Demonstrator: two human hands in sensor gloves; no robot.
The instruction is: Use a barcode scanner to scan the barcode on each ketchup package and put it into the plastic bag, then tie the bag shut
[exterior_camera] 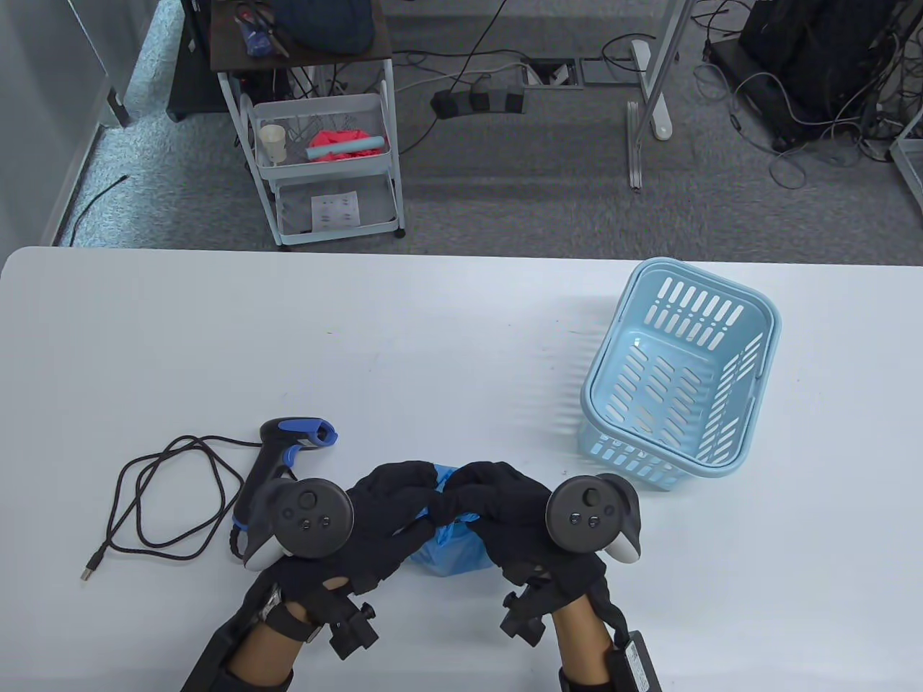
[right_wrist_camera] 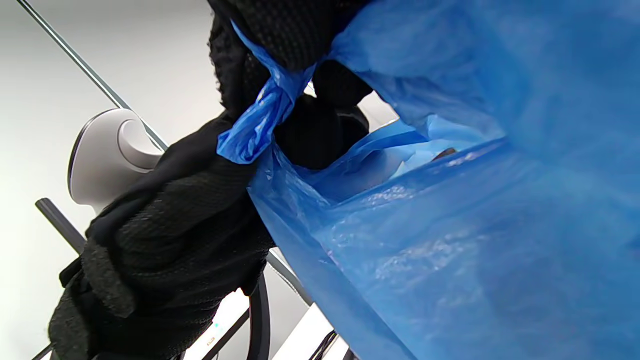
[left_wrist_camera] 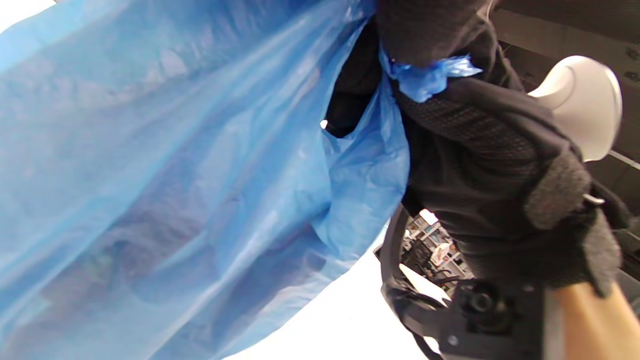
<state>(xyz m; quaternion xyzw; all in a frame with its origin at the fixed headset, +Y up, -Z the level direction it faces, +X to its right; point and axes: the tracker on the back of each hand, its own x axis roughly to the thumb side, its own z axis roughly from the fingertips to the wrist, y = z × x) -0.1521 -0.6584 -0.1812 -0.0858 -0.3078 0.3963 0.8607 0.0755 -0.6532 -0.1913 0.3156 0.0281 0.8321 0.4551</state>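
A blue plastic bag (exterior_camera: 454, 549) sits at the table's near edge, mostly covered by both gloved hands. My left hand (exterior_camera: 404, 497) and my right hand (exterior_camera: 482, 497) meet over its top, each gripping a twisted handle strip. The left wrist view is filled by the blue plastic bag (left_wrist_camera: 175, 190), with a bunched strip (left_wrist_camera: 425, 80) pinched between black fingers. In the right wrist view a twisted strip (right_wrist_camera: 260, 125) runs from the blue plastic bag (right_wrist_camera: 475, 225) into gloved fingers. The mouth gapes slightly; no ketchup package is clearly visible. The black and blue barcode scanner (exterior_camera: 277, 450) lies left of my hands.
The scanner's black cable (exterior_camera: 166, 497) loops across the table to the left. An empty light blue basket (exterior_camera: 681, 386) stands at the right. Beyond the far edge a white cart (exterior_camera: 324, 158) sits on the floor.
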